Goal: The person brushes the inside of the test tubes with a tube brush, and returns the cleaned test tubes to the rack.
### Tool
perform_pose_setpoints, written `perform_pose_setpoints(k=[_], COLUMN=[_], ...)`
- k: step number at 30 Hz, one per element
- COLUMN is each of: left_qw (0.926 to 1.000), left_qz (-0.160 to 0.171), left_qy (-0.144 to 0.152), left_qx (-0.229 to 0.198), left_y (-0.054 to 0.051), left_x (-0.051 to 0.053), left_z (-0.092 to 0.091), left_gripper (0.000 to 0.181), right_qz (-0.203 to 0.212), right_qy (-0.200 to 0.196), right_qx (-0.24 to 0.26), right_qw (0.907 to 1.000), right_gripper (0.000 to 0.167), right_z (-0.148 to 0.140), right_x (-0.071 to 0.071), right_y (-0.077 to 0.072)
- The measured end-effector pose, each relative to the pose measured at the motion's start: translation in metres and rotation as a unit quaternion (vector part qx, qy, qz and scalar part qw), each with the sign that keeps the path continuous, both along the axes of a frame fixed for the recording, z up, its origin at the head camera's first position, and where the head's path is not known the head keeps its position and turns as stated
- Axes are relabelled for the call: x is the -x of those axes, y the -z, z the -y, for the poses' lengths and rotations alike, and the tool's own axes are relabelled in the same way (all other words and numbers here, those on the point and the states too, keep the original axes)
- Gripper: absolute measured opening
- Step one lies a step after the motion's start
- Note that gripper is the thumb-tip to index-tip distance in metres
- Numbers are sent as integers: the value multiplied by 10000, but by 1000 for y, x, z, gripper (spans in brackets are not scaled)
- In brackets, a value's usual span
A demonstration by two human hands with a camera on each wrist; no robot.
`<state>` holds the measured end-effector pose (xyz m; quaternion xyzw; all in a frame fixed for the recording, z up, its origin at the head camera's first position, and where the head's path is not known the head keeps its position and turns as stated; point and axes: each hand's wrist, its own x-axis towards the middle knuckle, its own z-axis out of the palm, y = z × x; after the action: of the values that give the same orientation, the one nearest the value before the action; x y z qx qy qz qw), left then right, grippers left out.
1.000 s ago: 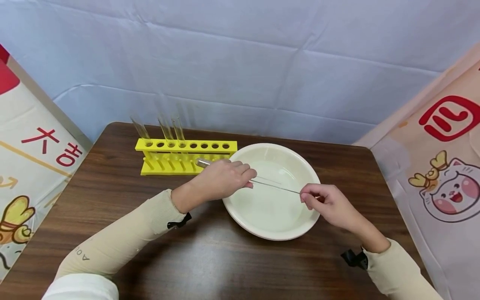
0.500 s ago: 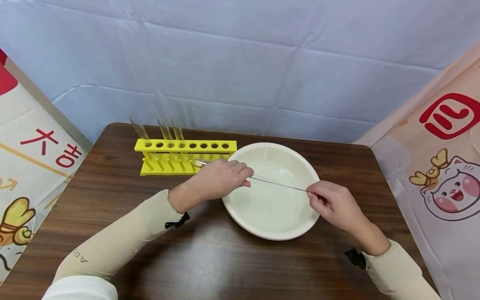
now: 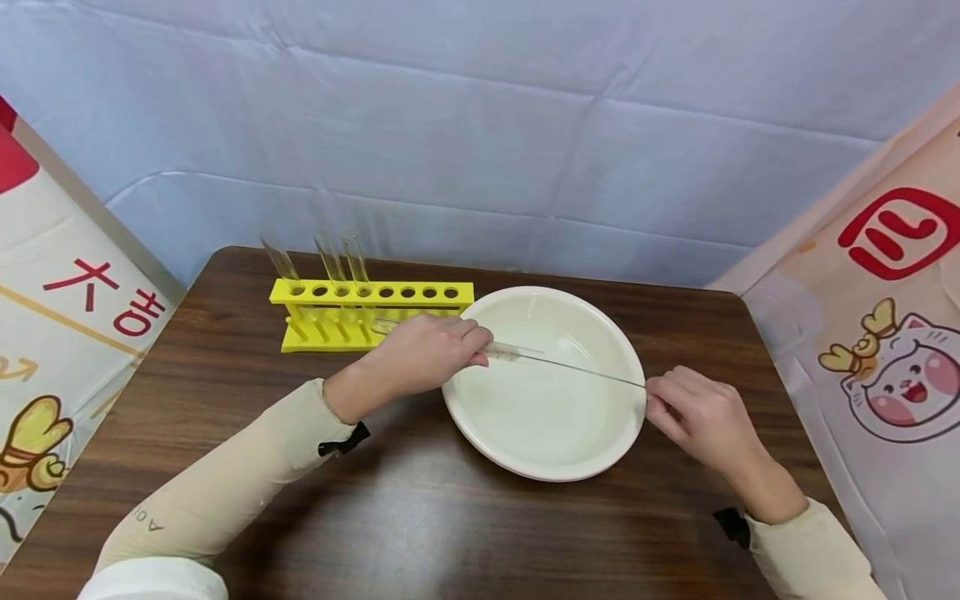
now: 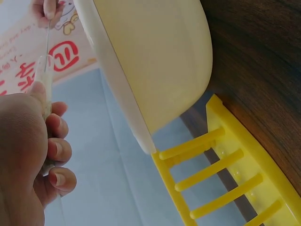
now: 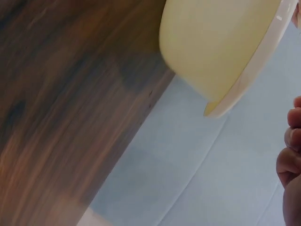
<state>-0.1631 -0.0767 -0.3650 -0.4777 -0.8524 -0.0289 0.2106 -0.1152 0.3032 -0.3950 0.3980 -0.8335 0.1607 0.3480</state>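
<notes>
In the head view my left hand (image 3: 427,350) grips a clear glass test tube (image 3: 384,326), its rounded end poking out behind the hand toward the rack. The tube's mouth points right, over a white basin (image 3: 543,473). Inside the tube near its mouth are the pale bristles of a test tube brush (image 3: 506,353). My right hand (image 3: 701,412) pinches the far end of the brush's thin wire handle (image 3: 585,369), just past the basin's right rim. In the left wrist view, curled fingers (image 4: 57,149) wrap the tube. The right wrist view shows only part of the right hand's fingers.
A yellow test tube rack (image 3: 371,292) stands left of the basin, bearing 3 upright glass tubes (image 3: 357,260) in its left half. The basin appears to hold clear liquid. A pale cloth (image 3: 465,150) hangs behind the brown wooden table (image 3: 420,517), with printed sheets at both sides.
My right hand has moved right, drawing the brush wire farther out of the tube, so bristles now show near the mouth. My left hand has shifted slightly left with the tube.
</notes>
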Motion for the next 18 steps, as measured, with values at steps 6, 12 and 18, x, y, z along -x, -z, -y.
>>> perform_pose_setpoints(k=[6, 12, 18], left_qw=[10000, 9999, 9999], left_qz=[39, 68, 105], left_qy=[-21, -30, -21], left_qx=[-43, -82, -91], left_y=[-1, -2, -1], left_x=[0, 0, 1], left_z=[2, 5, 7], left_gripper=[24, 23, 23], right_qz=[-531, -694, -754], right_qy=[113, 109, 203], right_qx=[-30, 11, -130], right_qw=[9985, 9975, 9969], right_gripper=[30, 29, 29], right_z=[-7, -12, -16], right_x=[-1, 0, 0], right_y=[-5, -7, -8])
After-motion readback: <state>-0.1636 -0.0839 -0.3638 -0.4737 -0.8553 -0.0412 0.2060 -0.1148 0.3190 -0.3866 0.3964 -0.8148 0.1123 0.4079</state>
